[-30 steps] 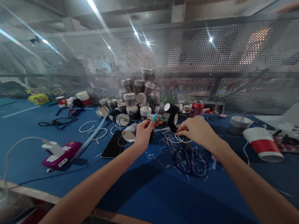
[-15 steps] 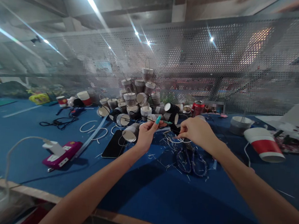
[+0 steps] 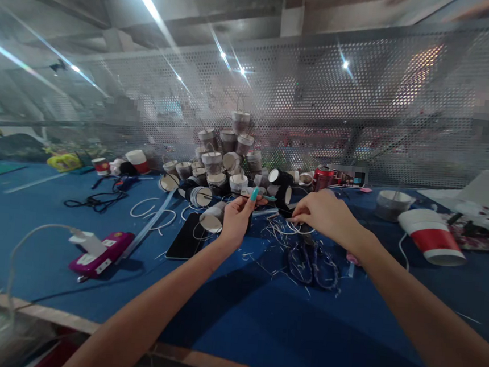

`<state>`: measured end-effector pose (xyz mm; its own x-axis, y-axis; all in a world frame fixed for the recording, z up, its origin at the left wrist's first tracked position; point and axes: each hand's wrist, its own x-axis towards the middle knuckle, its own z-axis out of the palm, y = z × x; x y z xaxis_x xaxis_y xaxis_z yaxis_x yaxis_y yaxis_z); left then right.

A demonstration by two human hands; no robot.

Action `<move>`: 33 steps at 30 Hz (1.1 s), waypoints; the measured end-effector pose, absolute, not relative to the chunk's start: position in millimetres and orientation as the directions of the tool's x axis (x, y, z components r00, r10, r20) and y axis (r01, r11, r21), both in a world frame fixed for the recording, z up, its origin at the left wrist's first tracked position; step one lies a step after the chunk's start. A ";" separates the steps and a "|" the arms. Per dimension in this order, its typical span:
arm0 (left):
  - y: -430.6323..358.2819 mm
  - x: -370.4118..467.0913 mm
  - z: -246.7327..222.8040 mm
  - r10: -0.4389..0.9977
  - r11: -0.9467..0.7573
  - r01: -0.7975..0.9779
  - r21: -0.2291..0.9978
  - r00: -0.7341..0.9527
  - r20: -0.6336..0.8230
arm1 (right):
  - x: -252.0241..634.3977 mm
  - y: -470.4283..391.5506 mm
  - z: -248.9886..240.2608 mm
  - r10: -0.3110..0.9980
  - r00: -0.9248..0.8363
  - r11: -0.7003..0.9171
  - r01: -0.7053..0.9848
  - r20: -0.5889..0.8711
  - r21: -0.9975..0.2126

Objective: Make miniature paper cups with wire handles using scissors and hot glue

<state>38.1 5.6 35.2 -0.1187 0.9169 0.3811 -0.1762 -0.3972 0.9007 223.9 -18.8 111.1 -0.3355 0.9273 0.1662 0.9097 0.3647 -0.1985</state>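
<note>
— What's laid out on your counter?
— A heap of small wire-handled pots at its far edge, within reach.
— And your hands?
— Your left hand pinches a thin wire, fingers closed; your right hand grips its other end, over the scissors.

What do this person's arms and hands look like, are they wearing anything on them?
Both forearms are bare: no sleeves, gloves, watch or bracelets show. The left hand has long nails painted turquoise. The right hand shows no rings from this angle, and its nails are hidden from view.
</note>
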 end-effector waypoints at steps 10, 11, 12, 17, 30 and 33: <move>3.2 39.5 33.8 0.937 -0.348 -0.195 0.917 -0.087 0.337 | 219.3 -15.7 103.5 0.941 -0.285 0.317 0.932 0.184 -0.177; 3.0 39.6 33.5 0.936 -0.351 -0.185 0.918 -0.083 0.341 | 219.3 -15.3 102.8 0.942 -0.283 0.314 0.933 0.183 -0.175; 2.9 39.6 33.2 0.935 -0.355 -0.177 0.918 -0.079 0.346 | 219.3 -15.0 102.4 0.942 -0.281 0.312 0.934 0.183 -0.173; 3.1 39.2 34.0 0.932 -0.362 -0.181 0.914 -0.097 0.350 | 220.6 -15.4 104.8 0.936 -0.285 0.324 0.927 0.207 -0.190; 4.7 38.6 33.8 0.933 -0.360 -0.239 0.902 -0.080 0.351 | 225.9 -14.6 106.4 0.924 -0.306 0.344 0.927 0.230 -0.147; 3.9 38.5 33.0 0.937 -0.348 -0.245 0.905 -0.063 0.343 | 225.1 -16.3 108.3 0.932 -0.291 0.327 0.932 0.217 -0.155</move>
